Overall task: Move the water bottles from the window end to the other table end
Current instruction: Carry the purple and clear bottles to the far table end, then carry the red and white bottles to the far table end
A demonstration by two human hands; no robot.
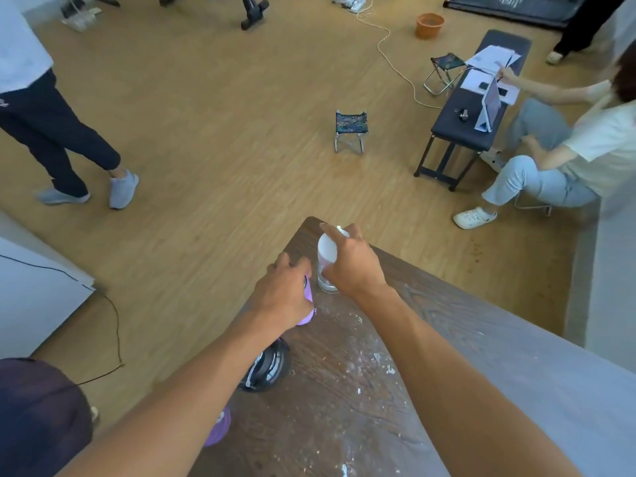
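My right hand [351, 259] is clamped round the clear bottle [326, 261] standing near the table's [481, 339] far corner; my left hand [285, 294] wraps the purple bottle [308, 304] just beside it, so both land together.

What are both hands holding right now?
Left hand: closed on the purple bottle.
Right hand: closed on the clear bottle.

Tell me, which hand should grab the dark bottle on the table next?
Probably the left hand. The dark bottle stands right under that forearm at the table's left edge. The right hand sits farther off, its fingers around the clear bottle; the left must release the purple bottle first.
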